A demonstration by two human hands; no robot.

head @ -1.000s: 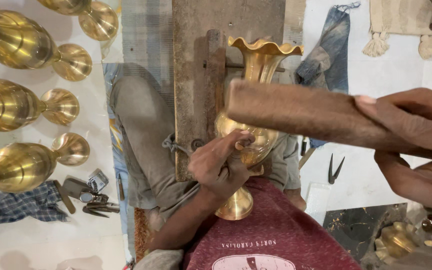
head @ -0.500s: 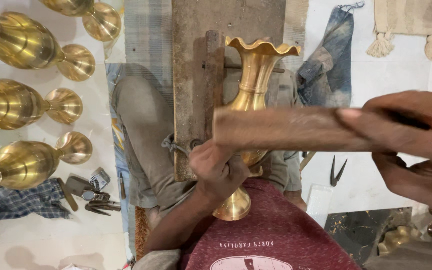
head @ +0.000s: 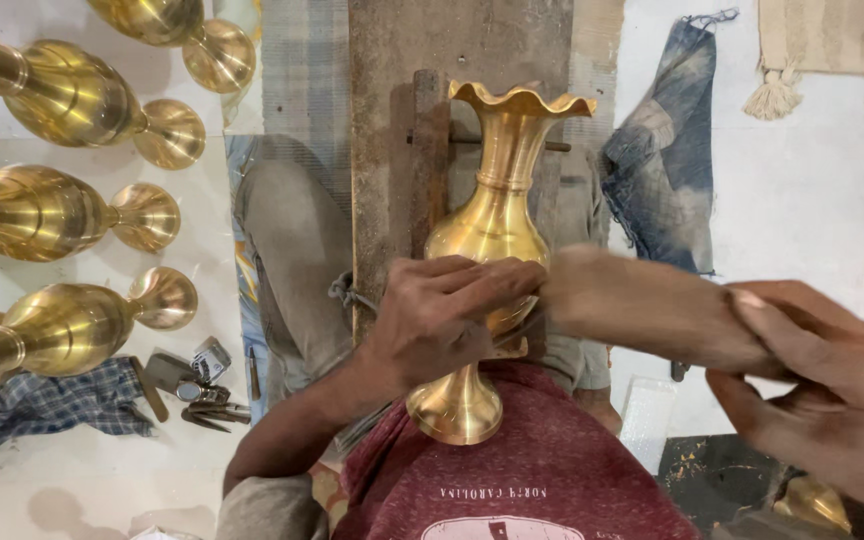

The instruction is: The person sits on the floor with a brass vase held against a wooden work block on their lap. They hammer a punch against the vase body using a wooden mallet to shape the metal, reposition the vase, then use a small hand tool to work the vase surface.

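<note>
We look straight down at our own lap. At the bottom centre of the frame our dark red shirt (head: 542, 480) carries pale printed lettering and a rounded pale emblem, seen upside down. We see no packages or signs elsewhere.

In the centre a brass vase (head: 497, 215) with a wavy, flared mouth lies lengthwise, mouth towards the top of the frame and round foot towards the bottom, its foot resting against our shirt. It lies along a worn wooden plank (head: 392, 130) that runs from the top centre down towards our lap.

Our left hand (head: 442, 315), just left of centre, is curled and presses its fingers across the swollen belly of the vase, gripping it. Our right hand (head: 812, 390), at the lower right, is closed around the end of a thick wooden mallet (head: 642, 305). The mallet is blurred; its far end reaches the vase's belly beside the left fingertips, and we cannot tell whether it touches the metal.

Down the left edge of the frame, four more brass vases (head: 52, 210) lie on their sides on the pale floor. At the lower left a blue checked cloth (head: 42, 410) lies under the lowest one, with a few small metal tools (head: 197, 385) just beside it. At the upper right a faded blue rag (head: 667, 160) lies on the floor, and a cream tasselled cloth (head: 822, 50) sits in the top right corner.
</note>
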